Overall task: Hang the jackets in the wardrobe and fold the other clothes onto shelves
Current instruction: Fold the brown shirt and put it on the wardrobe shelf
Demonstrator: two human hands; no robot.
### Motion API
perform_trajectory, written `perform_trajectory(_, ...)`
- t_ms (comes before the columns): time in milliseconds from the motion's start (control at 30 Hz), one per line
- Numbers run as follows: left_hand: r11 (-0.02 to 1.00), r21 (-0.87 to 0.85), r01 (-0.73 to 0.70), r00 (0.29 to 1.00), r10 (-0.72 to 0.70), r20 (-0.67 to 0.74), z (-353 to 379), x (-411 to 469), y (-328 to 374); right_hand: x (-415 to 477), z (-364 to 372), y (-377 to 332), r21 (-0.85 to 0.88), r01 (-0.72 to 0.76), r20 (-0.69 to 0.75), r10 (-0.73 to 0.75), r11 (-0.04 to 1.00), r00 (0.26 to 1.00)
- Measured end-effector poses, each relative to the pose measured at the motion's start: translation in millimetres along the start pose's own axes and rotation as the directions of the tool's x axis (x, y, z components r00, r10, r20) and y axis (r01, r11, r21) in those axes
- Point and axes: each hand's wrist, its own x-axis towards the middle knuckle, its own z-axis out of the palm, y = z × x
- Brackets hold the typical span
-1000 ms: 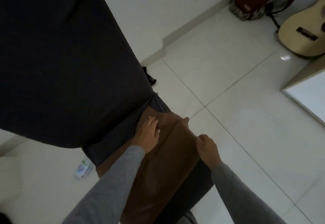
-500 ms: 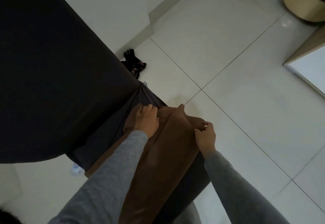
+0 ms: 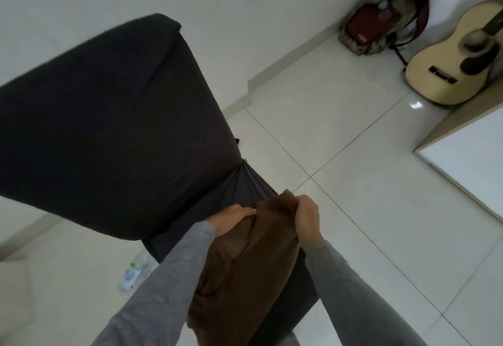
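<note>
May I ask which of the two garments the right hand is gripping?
The brown garment: the right hand grips its top end. The larger dark grey garment lies behind it.

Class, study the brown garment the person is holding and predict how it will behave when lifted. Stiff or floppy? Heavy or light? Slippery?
Probably floppy: the brown garment bunches into soft folds where the right hand grips it. It looks fairly thick, so perhaps moderately weighty for cloth. Its matt surface suggests it should not slip easily.
</note>
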Motion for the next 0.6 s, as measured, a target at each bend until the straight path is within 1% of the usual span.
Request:
perform_trajectory(67,0.997,-0.016,0.076,0.997,-0.076,0.020,-0.7,-24.5,-8.8,-25.4,4.8,-17.5,0.009,0.023,0.048,-0.023,1.000,0.999)
perform_trajectory(133,0.991,0.041,0.127,0.992,-0.128,0.019,-2.8,-56.3,-17.7,-56.3,11.0,-33.9,0.049,0.054,0.063,-0.057,0.997,0.996)
perform_trajectory(167,0.989,0.075,0.125,0.991,-0.128,0.027,-6.7,-77.8,-26.1,-79.8,16.4,-43.7,0.078,0.097,0.053,-0.102,0.992,0.993)
perform_trajectory(233,0.996,0.026,0.081,0.992,-0.083,0.091,-12.3,-103.9,-35.8,-107.6,23.2,-57.1,0.056,0.212,0.040,-0.214,0.976,0.976)
perform_trajectory(300,0.990,-0.132,-0.042,0.991,0.058,0.117,-26.5,-138.4,-48.0,-142.7,29.3,-69.9,0.021,0.322,0.030,-0.323,0.946,0.946)
perform_trajectory(333,0.975,-0.190,-0.112,0.988,0.130,0.088,-35.1,-155.9,-49.1,-157.6,30.5,-77.4,0.023,0.366,0.021,-0.366,0.930,0.930)
perform_trajectory(400,0.942,-0.224,-0.251,0.968,0.244,-0.057,-53.1,-185.2,-44.1,-178.5,30.2,-89.2,0.020,0.417,0.024,-0.417,0.909,0.908)
perform_trajectory(467,0.906,-0.197,-0.375,0.916,0.329,-0.231,-72.5,-226.2,-38.6,-210.0,27.0,-103.9,-0.002,0.483,0.019,-0.483,0.876,0.876)
perform_trajectory(500,0.889,-0.175,-0.424,0.885,0.366,-0.286,-80.4,-242.5,-34.0,-221.3,23.6,-111.6,-0.008,0.514,0.015,-0.514,0.858,0.858)
perform_trajectory(600,0.829,-0.026,-0.559,0.776,0.512,-0.367,-93.9,-283.7,-20.3,-253.7,12.0,-134.3,-0.046,0.599,0.018,-0.599,0.799,0.801)
